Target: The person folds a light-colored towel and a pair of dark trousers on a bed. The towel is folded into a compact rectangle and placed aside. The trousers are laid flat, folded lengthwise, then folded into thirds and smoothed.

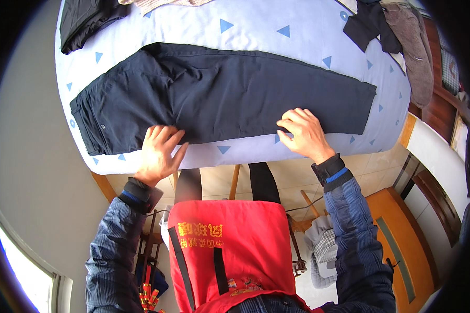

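Observation:
A pair of dark trousers, folded lengthwise, lies across a pale blue sheet with blue triangles. The waistband is at the left and the hems are at the right. My left hand rests at the near edge, close to the waist end, thumb and fingers apart. Over the near edge of the leg, my right hand has its fingers bent, and its fingertips touch or hover just above the cloth; whether they pinch it cannot be told.
Black folded clothing lies at the far left, a knitted garment at the far edge. Dark clothes and a brown garment lie at the right. A red apron covers my lap. A wooden door stands at lower right.

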The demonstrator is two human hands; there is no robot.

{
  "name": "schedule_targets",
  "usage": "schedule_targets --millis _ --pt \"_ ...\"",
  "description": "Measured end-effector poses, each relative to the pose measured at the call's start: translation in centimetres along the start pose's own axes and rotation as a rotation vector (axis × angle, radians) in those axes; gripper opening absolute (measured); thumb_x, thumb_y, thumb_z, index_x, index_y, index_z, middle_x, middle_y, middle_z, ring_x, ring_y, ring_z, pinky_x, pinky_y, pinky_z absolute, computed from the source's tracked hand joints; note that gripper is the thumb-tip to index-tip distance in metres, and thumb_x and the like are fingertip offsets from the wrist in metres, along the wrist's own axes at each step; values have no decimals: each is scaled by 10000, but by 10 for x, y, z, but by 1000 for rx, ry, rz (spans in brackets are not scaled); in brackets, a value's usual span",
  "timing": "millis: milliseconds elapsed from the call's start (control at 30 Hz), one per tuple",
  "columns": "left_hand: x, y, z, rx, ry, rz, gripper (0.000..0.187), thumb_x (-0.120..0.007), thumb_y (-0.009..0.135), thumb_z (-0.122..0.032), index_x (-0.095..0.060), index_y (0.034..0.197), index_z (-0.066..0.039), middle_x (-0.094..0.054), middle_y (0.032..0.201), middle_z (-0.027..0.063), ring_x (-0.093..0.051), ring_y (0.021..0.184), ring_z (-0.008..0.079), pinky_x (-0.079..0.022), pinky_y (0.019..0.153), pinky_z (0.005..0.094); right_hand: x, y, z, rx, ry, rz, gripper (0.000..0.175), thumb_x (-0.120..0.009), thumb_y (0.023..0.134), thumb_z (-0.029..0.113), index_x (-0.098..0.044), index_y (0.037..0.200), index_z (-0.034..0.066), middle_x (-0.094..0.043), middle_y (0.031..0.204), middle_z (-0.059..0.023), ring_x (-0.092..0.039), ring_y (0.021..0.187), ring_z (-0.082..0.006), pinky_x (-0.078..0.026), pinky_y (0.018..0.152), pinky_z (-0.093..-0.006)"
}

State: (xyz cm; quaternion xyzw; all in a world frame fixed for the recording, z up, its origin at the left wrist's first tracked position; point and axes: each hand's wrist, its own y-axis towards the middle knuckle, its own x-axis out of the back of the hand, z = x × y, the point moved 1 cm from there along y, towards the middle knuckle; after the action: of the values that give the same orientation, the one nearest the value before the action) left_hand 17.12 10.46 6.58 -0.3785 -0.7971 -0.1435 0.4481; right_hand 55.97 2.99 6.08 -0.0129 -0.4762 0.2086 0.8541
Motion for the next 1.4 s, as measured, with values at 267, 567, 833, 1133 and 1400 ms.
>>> schedule_targets --millis 267,567,833,1133,1400 --pt "-57 78 -1 316 301 -82 779 -684 938 -556 -461 1565 -151 -302 1662 210 -260 1540 426 -189 1223 652 -30 91 10 37 -275 -51 731 -716 894 523 -544 1483 126 -426 1611 -144 -349 1507 -374 -224 1219 -630" --pt "-59 71 -10 378 202 -69 820 -692 907 -593 -500 1522 -86 -339 1638 235 -251 1541 447 -157 1216 672 -60 73 -5 -19 -296 -314 859 -681 908 613 -455 1558 99 -331 1659 -214 -263 1547 -436 -115 1234 -658" --pt "-25 61 59 390 272 -255 604 -637 1017 -371 -501 1515 -58 -372 1630 219 -304 1532 416 -188 1253 576 -81 70 -14 -124 -259 -327 816 -693 920 544 -440 1563 110 -336 1664 -189 -261 1551 -417 -114 1245 -627" --pt "1 69 72 425 340 -344 624 -629 1006 -466 -530 1513 -116 -367 1635 221 -300 1535 421 -169 1246 591 -86 68 -15 -125 -275 -348 791 -677 923 531 -450 1555 113 -350 1660 -178 -277 1550 -398 -130 1248 -617" --pt "-46 94 39 309 254 -257 752 -666 919 -623 -536 1513 -181 -395 1574 263 -293 1512 453 -169 1226 649 -84 69 -19 -97 -282 -357 787 -667 930 499 -436 1559 86 -357 1653 -192 -286 1544 -409 -138 1253 -608"
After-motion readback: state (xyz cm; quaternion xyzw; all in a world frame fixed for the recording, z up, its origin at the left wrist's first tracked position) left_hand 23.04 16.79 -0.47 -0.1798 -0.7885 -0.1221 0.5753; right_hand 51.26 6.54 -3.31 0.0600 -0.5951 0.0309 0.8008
